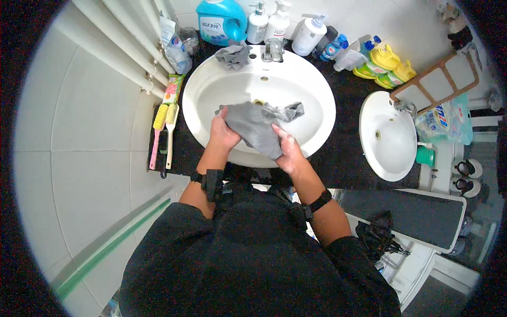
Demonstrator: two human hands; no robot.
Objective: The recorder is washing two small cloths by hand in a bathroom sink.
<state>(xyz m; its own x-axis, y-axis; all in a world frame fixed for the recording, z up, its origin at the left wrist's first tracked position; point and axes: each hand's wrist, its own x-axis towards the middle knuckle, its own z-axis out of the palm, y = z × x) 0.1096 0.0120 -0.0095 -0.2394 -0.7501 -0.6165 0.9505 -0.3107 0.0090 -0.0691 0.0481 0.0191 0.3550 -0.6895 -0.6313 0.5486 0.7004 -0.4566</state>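
Note:
Over the white oval sink point(322, 113), a wet-looking grey cloth point(251, 127) is stretched between my two hands. My left hand point(224, 132) grips its left edge, thumb on top. On the lower right edge my right hand point(289, 150) pinches it, with whitish suds on the fingers. A crumpled grey end point(288, 111) trails toward the right side of the basin; whether it belongs to the same cloth I cannot tell. Another bunched grey cloth point(234, 55) lies on the sink's back left rim, beside the faucet point(273, 50). The cloth partly covers the drain point(259, 102).
Behind the sink stand a blue detergent jug point(222, 24), pump bottles point(257, 24) and yellow-capped bottles point(383, 59). Two brushes point(165, 132) lie on the black counter point(343, 148) at left, near white pipes point(132, 42). A mirror point(388, 138) at right reflects a basin.

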